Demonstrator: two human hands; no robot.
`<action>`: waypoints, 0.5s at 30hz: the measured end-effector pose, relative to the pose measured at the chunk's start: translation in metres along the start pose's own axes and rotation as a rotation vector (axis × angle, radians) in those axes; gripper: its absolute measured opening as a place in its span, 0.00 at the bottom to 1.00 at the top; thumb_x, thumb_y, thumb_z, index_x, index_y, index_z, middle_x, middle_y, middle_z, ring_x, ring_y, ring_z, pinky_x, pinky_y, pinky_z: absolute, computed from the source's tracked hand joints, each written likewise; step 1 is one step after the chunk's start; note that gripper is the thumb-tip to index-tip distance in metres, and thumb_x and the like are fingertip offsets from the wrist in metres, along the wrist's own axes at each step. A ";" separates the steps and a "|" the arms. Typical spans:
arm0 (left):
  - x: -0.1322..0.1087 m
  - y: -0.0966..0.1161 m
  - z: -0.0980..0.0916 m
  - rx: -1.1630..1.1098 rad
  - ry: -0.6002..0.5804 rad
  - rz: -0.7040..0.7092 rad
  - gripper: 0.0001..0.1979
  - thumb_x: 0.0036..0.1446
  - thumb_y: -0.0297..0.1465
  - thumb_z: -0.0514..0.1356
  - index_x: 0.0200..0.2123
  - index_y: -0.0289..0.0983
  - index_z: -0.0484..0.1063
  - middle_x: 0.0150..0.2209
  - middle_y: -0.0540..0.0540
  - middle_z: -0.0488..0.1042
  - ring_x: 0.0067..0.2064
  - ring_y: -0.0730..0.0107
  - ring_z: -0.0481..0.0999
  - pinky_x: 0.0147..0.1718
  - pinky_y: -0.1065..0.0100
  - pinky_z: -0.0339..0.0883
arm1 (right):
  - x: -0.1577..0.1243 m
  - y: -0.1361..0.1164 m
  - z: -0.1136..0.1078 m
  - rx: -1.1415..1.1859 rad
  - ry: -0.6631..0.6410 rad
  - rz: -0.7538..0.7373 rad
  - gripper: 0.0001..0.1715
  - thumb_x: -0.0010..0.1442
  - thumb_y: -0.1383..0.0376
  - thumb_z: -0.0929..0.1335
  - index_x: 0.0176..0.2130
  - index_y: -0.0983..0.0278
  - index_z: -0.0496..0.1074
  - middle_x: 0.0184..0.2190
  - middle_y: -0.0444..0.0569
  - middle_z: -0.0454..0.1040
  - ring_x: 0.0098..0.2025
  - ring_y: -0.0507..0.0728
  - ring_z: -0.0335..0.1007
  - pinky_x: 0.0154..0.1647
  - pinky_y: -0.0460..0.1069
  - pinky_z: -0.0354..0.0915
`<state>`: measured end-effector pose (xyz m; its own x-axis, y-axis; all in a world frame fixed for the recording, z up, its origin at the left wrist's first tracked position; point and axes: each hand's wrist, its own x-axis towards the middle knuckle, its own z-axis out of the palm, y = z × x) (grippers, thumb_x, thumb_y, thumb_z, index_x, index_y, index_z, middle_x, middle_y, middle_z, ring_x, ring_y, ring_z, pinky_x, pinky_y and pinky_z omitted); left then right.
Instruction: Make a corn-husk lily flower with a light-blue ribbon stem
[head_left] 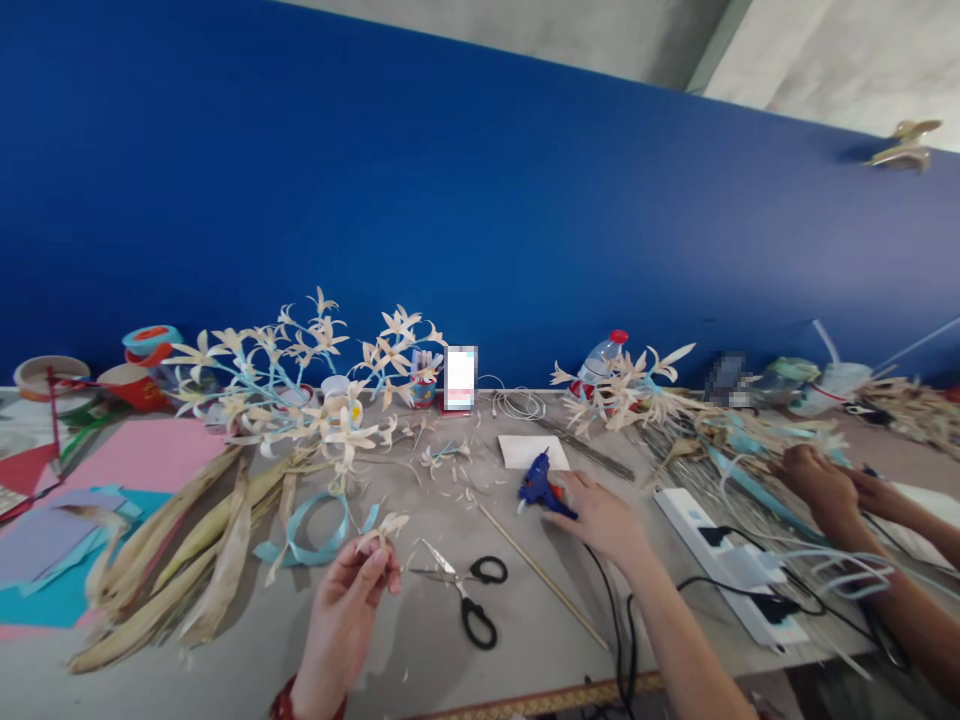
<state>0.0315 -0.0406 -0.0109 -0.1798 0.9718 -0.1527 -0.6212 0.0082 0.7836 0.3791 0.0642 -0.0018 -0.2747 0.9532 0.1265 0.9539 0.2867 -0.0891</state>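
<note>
My left hand [352, 590] is pinched shut on a small cream husk flower [386, 527], held just above the grey table [420, 650]. My right hand [600, 520] reaches forward and grips the blue glue gun [538, 485], which rests near a white paper sheet [531, 451]. Black-handled scissors [465, 590] lie open between my hands. A thin wooden stick [544, 577] lies diagonally beside them.
Finished husk flowers on blue stems [300, 380] stand at the back left above dried husks [187, 560], a blue ribbon [315, 530] and coloured paper [142, 455]. A white power strip [727, 565] lies right. Another person's hands [825, 485] work at the far right.
</note>
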 end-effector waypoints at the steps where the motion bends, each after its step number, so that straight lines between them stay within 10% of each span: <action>1: 0.000 0.000 -0.002 0.001 0.004 0.004 0.08 0.50 0.32 0.69 0.28 0.36 0.73 0.26 0.51 0.71 0.25 0.76 0.69 0.27 0.73 0.65 | 0.001 -0.002 -0.006 0.019 0.022 -0.012 0.20 0.60 0.55 0.66 0.49 0.61 0.68 0.46 0.53 0.73 0.40 0.60 0.74 0.36 0.50 0.65; 5: 0.000 -0.002 -0.003 -0.001 0.013 -0.003 0.09 0.48 0.32 0.69 0.28 0.36 0.73 0.26 0.51 0.71 0.25 0.76 0.69 0.26 0.73 0.65 | 0.024 -0.034 -0.021 0.055 0.127 -0.094 0.13 0.66 0.62 0.61 0.35 0.64 0.71 0.32 0.50 0.73 0.33 0.57 0.71 0.33 0.49 0.63; 15: -0.011 0.001 0.003 0.017 -0.033 -0.010 0.10 0.49 0.34 0.69 0.26 0.35 0.72 0.25 0.51 0.71 0.24 0.75 0.68 0.26 0.71 0.63 | 0.122 -0.123 0.027 -0.041 0.045 -0.451 0.07 0.61 0.70 0.66 0.38 0.64 0.75 0.43 0.54 0.73 0.46 0.61 0.64 0.46 0.53 0.59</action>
<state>0.0351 -0.0502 -0.0072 -0.1482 0.9788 -0.1414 -0.6097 0.0222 0.7923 0.2246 0.1474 -0.0025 -0.6595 0.7281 0.1870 0.7440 0.6677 0.0240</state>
